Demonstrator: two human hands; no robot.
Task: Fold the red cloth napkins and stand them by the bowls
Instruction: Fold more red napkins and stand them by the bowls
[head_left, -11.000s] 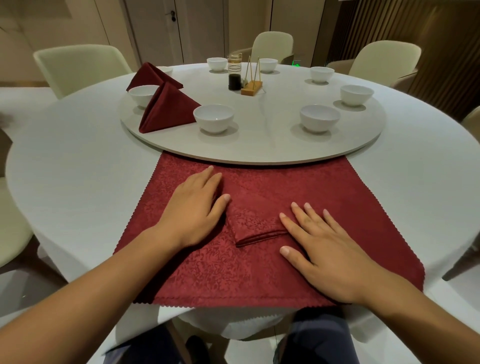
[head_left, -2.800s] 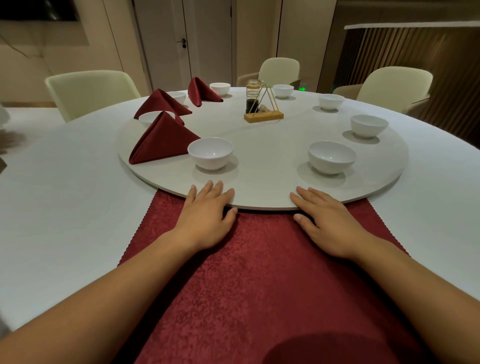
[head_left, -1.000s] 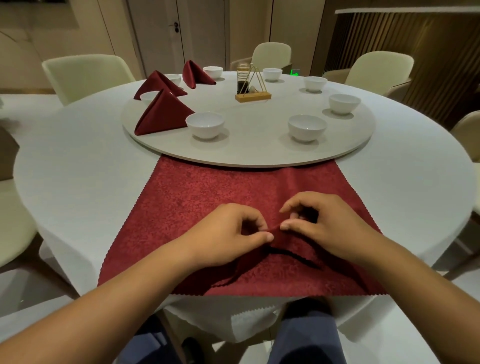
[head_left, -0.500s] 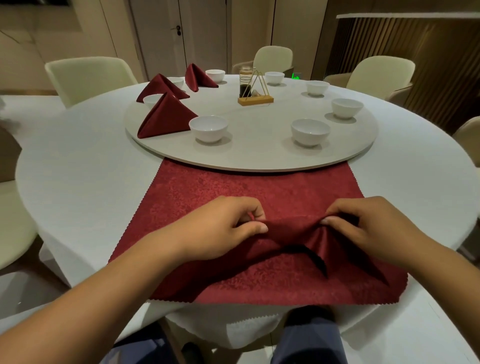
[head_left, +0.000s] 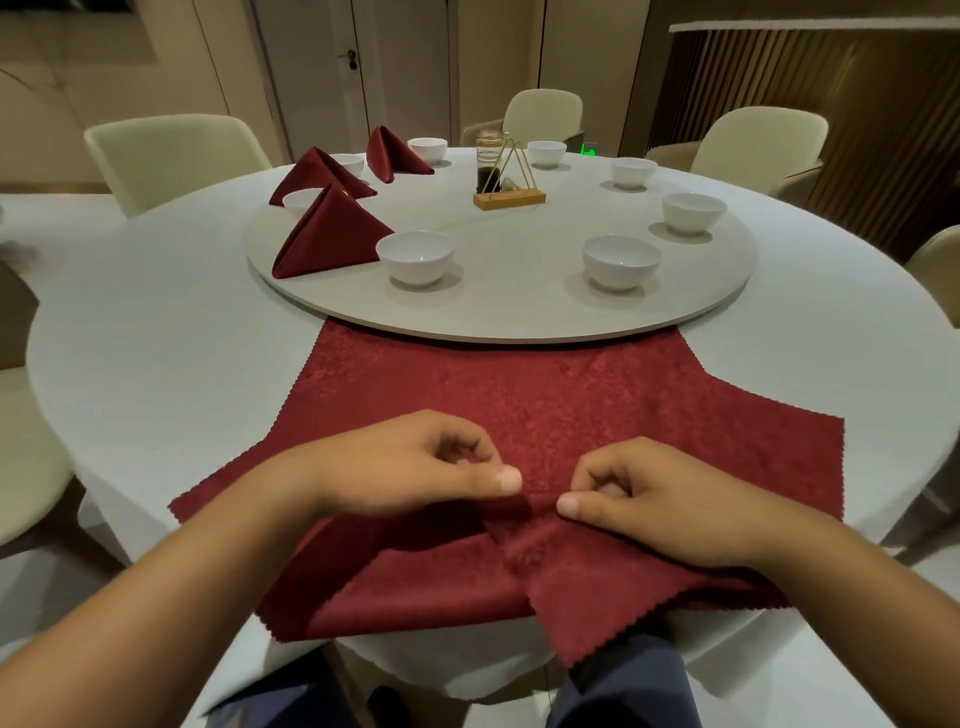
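A red cloth napkin (head_left: 545, 395) lies turned cornerwise on a stack of red napkins at the table's near edge. My left hand (head_left: 415, 462) and my right hand (head_left: 649, 499) each pinch it near its middle, thumbs almost touching, one corner hanging over the edge toward me. Three folded red napkins stand on the turntable: one (head_left: 332, 234) left of the nearest white bowl (head_left: 415, 257), two more (head_left: 317, 174) (head_left: 392, 153) behind it. A second near bowl (head_left: 621, 260) has no napkin beside it.
The round grey turntable (head_left: 519, 301) sits on a white-clothed round table (head_left: 156, 332) and carries several more white bowls (head_left: 693, 212) and a wooden stand with a gold triangle and a glass (head_left: 506, 179). Pale chairs (head_left: 171, 156) ring the table.
My hands have come back together over the middle of the napkin. The top napkin now lies rotated, its corners sticking out left, right and over the near edge.
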